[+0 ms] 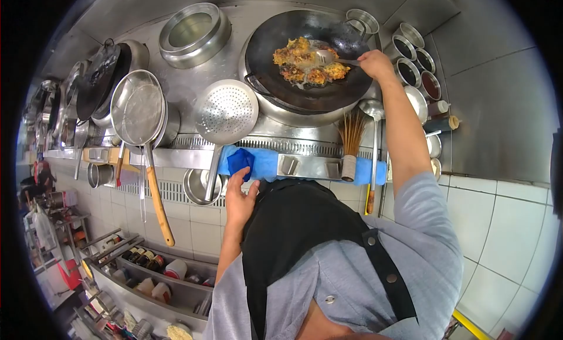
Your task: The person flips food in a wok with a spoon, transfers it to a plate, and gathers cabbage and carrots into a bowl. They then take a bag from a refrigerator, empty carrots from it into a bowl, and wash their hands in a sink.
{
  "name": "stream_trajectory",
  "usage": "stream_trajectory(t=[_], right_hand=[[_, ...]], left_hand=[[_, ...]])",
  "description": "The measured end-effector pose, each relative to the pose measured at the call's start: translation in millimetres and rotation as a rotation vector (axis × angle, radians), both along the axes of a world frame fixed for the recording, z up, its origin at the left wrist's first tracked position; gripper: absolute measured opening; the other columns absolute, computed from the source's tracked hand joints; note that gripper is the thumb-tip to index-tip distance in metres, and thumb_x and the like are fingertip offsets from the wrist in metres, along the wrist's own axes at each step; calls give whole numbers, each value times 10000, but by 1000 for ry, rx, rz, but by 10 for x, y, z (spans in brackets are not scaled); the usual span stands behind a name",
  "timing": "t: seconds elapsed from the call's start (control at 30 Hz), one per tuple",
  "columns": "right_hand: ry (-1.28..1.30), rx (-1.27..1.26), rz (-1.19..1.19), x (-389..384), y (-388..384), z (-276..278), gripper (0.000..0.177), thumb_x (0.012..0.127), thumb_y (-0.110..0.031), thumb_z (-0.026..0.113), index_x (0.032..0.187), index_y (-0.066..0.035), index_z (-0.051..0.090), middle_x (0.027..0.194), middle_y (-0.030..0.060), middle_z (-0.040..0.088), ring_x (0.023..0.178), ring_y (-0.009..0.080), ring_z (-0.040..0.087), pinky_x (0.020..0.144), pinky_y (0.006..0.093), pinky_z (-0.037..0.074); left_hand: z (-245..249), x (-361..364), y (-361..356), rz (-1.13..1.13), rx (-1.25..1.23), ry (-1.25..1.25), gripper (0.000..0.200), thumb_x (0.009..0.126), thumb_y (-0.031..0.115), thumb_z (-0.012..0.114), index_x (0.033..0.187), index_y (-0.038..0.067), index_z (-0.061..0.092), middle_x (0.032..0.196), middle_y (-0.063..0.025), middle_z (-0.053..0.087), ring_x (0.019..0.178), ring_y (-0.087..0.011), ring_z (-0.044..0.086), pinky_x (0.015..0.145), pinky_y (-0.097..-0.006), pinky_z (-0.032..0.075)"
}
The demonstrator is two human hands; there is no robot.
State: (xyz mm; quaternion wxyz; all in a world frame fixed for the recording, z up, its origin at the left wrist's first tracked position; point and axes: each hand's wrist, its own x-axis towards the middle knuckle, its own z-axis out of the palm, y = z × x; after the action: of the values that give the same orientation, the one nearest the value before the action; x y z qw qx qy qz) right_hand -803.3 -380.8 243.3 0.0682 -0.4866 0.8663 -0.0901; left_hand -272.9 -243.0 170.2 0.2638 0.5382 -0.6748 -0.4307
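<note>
Head view: browned food (pixel 302 60) in wok (pixel 262 54), left of right hand (pixel 376 65) gripping utensil (pixel 347 62).

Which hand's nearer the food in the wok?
Right. The right hand is at the right edge of the wok, holding a spatula that reaches the food; the left hand is farther off, by the dark blue cloth.

Grey short-slv shirt (pixel 427 214) w/ pale btn (pixel 329 299); blk apron (pixel 302 220), strap (pixel 381 259) w/ snaps (pixel 391 278).
</note>
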Motion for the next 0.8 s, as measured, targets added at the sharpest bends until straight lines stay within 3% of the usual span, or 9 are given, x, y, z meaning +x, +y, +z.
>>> stream_trajectory(t=[0.03,0.1,0.23,0.27,0.33,0.4,0.5,0.63,0.8], right_hand=[[-2,0,0,-32,-12,-37,302,803,-151,655,1074,-130,789,919,131,767,861,283,734,782,400,567],[-444,101,-133,20,-13,-16,279,849,-139,686,1113,-102,766,724,86,689,631,198,652,582,372,519],[-588,170,-126,-57,58,25,239,885,-144,679,1104,-122,771,812,119,723,659,199,673,639,342,527],[-465,170,-57,-11,96,149,242,884,-152,681,1107,-110,766,848,123,735,715,227,695,681,361,539],[-346,174,9,43,146,292,248,884,-160,684,1111,-97,760,883,128,747,770,256,716,724,379,551],[-52,55,230,67,202,366,265,875,-161,676,1120,-92,747,1005,163,755,928,330,723,838,433,552],[96,-67,190,194,264,440,275,874,-160,655,1132,-107,736,1095,182,737,1055,381,685,929,479,529],[159,-117,151,318,274,492,312,890,-131,613,1183,-148,720,1090,179,736,1057,382,686,922,490,536],[106,-144,194,606,155,320,416,876,-64,587,1249,-215,693,1111,172,734,1065,375,686,899,487,547]], left_hand=[[19,-7,-5,-1,44,-4,431,904,123,754,1310,38,638,1294,-130,671,1155,-274,642,977,-389,512],[20,-11,-6,-3,39,-3,433,903,119,755,1311,37,637,1292,-132,672,1152,-273,643,976,-392,514],[-72,32,2,-1,-14,-2,440,897,105,757,1312,29,633,1282,-134,677,1142,-273,650,970,-397,521],[-98,40,8,2,-13,-4,440,897,105,757,1312,29,633,1282,-134,677,1142,-273,650,970,-397,521],[-149,57,32,26,-39,8,432,873,108,774,1279,28,649,1224,-138,676,1048,-284,647,806,-354,517],[-204,44,9,18,-54,32,432,870,106,776,1275,25,649,1219,-143,679,1051,-293,650,828,-360,520],[-139,-53,-119,-1,-102,62,427,868,103,774,1268,21,648,1215,-155,681,1052,-305,652,873,-372,524],[102,-301,-524,-46,-165,45,409,870,92,757,1257,17,646,1234,-180,674,1091,-342,647,953,-404,513],[312,-765,-1280,-125,-513,-28,403,872,121,756,1251,34,651,1274,-184,654,1197,-395,601,1026,-448,477]])
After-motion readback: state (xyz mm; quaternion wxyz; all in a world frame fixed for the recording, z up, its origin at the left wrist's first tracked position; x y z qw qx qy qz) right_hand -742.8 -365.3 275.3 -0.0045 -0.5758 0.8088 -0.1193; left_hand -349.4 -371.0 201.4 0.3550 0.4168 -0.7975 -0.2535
